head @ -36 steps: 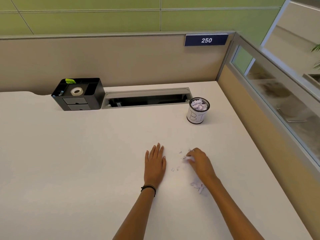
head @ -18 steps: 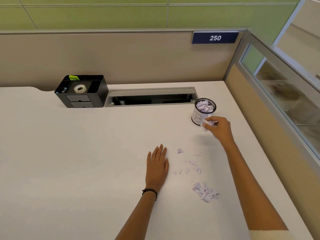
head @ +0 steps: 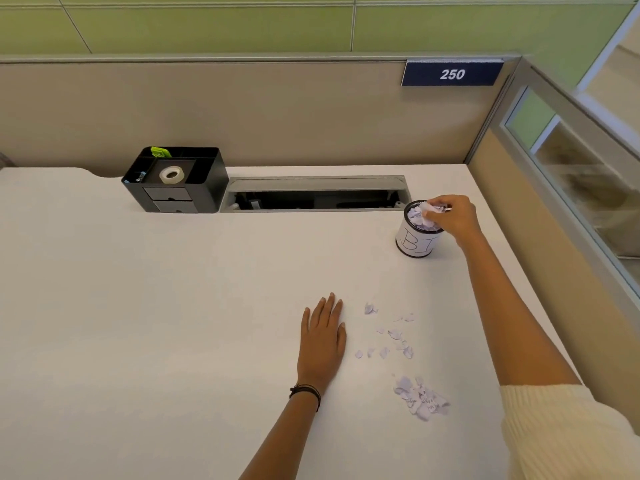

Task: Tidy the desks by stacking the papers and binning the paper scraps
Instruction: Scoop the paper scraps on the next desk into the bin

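A: Your right hand (head: 453, 216) pinches a crumpled white paper scrap (head: 433, 210) just above the mouth of the small round white-wrapped bin with the black rim (head: 414, 242). Let go only once the scrap is over the middle. The bin already looks heaped, so I'd press the scrap down lightly or it may roll off.

B: Your left hand (head: 323, 341) lies flat on the white desk (head: 173, 323) with its fingers straight, holding nothing. The loose torn white scraps (head: 394, 336) lie just to its right, and a small pile of scraps (head: 420, 401) sits nearer your right elbow. I'd judge those come next.

A: Half a second ago your right hand was in front of the bin's side wall. Now it is over the rim.

B: Your left hand hasn't moved, and the scraps beside it lie as they did.
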A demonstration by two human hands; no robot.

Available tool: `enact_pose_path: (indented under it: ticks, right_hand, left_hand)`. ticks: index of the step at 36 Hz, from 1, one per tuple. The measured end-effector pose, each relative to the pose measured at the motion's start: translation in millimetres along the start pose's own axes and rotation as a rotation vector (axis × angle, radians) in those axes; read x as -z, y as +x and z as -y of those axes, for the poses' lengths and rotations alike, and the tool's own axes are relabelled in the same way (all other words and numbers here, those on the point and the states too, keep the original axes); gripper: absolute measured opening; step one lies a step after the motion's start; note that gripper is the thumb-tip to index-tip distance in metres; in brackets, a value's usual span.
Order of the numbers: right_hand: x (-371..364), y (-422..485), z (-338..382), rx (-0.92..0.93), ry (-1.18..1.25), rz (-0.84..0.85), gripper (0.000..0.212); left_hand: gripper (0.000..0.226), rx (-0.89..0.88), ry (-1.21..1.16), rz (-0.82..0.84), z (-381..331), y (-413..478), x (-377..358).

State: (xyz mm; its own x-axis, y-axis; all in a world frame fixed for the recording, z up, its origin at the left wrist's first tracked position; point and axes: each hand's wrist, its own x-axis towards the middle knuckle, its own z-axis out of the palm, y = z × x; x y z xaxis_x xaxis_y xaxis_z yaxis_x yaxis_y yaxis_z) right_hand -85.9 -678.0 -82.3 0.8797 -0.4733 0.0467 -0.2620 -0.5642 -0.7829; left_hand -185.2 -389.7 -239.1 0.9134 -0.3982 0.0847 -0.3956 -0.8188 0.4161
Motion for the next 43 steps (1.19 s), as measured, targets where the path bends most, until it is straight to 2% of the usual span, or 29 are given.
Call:
enact_pose_path:
  ticks: [5, 12, 16, 20, 27, 31, 34, 37, 39, 43]
  right_hand:
    - [-1.8, 7.4, -3.2, 0.011, -0.082, 0.037, 0.027]
    - [-4.3, -4.0, -14.7, 0.089, -0.139, -0.076, 0.024]
    - [-13.2, -18.4, -13.8, 0.137, -0.251, 0.006, 0.031]
    - [-22.4, -20.7, -18.9, 0.259, -0.545, 0.073, 0.034]
    - [-36.1, -11.9, -33.2, 0.17, -0.67, 0.119, 0.042]
    - [-29.1, -19.5, -21.5, 0.218, -0.567, 0.042, 0.038]
    - [-23.9, -32.1, -11.7, 0.326, -0.423, -0.16, 0.038]
    - [-30.0, -53.3, -10.5, 0.483, -0.334, -0.326, 0.028]
    - [-40.6, -73.6, -14.5, 0.496, -0.221, -0.281, 0.024]
    - [-59.4, -114.8, -37.5, 0.341, -0.043, 0.053, 0.025]
  left_hand:
    - [0.048, 0.001, -0.003, -0.006, 0.0, 0.6, 0.0]
    - [0.048, 0.001, -0.009, -0.02, 0.1, 0.0, 0.2]
    - [0.048, 0.0, -0.009, -0.023, -0.6, 0.5, 0.4]
    - [0.048, 0.0, -0.009, -0.018, -0.6, 0.2, 0.3]
    - [0.049, 0.0, -0.011, -0.011, -0.5, 0.5, 0.7]
    - [0.049, 0.003, -0.003, -0.004, 0.5, 0.4, 0.0]
    - [0.049, 0.003, -0.006, 0.001, 1.5, 0.6, -0.7]
    - [0.049, 0.005, -0.006, 0.001, 1.3, 1.9, -0.2]
    - [0.049, 0.006, -0.012, 0.002, 0.6, 1.7, 0.3]
    - [0.05, -0.001, -0.018, 0.008, -0.3, 0.1, 1.5]
